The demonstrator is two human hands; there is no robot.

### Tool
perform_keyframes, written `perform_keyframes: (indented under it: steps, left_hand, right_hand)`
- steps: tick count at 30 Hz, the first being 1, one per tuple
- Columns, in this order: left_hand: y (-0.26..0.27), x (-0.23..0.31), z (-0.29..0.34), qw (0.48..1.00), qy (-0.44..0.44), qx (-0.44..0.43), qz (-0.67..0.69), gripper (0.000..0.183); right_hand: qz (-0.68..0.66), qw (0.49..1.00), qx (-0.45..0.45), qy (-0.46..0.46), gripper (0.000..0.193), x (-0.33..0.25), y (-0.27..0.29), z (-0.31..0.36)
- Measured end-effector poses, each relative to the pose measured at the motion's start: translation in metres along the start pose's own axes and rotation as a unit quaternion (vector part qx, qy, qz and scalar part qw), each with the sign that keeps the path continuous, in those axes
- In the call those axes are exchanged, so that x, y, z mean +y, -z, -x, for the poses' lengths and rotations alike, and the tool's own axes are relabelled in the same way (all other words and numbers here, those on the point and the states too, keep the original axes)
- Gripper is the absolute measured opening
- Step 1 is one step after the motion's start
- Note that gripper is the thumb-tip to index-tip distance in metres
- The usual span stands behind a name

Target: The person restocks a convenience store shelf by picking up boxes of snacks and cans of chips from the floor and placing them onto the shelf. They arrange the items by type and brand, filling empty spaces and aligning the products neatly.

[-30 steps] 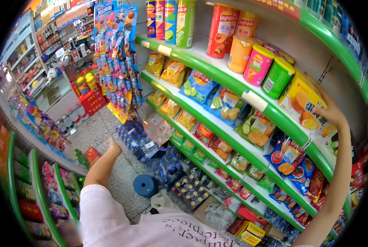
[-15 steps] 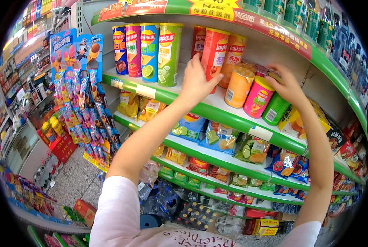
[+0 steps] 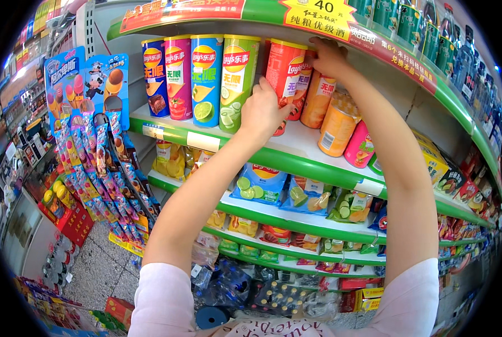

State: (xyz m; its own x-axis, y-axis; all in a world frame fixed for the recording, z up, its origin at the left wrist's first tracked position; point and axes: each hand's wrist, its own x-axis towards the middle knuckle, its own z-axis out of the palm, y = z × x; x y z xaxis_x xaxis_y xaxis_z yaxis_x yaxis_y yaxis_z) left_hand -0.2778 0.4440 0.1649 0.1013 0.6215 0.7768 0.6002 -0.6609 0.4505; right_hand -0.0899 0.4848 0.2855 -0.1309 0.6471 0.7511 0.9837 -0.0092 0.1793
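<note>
My left hand is closed around the lower left side of a tall red chip can with a yellow lid, its thumb across the front. Behind it and to its right stands a second red chip can. Bent over the top of that can is my right hand, its fingertips partly hidden behind the lids. An orange chip can stands just below the right hand. In front of it are a shorter orange can and a short pink can, with a green can partly behind my right forearm.
Blue, pink, light-blue and green chip cans line the shelf to the left. Overhead runs a green-edged shelf with bottles at right. Chip bags fill lower shelves. A hanging candy display stands at left.
My right hand has moved left and back, from the short green can to the top of the red cans. My left hand stays at the front red can; the second red one now shows at its right.
</note>
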Motion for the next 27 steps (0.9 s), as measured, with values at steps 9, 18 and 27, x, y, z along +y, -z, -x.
perform_keyframes:
  steps: [9,18,27]
  left_hand:
    - [0.017,0.010,-0.002,0.993,-0.036,-0.031,-0.107,0.095]
    - [0.009,0.001,-0.002,0.967,-0.131,0.101,-0.192,0.101]
    - [0.014,0.009,0.006,0.986,-0.071,0.022,-0.147,0.100]
  right_hand:
    - [0.143,0.978,-0.153,-0.011,0.076,-0.025,-0.003,-0.027]
    - [0.103,0.988,-0.112,0.014,0.061,-0.023,-0.024,-0.045]
    - [-0.107,0.929,-0.033,0.353,0.045,0.001,-0.020,-0.061]
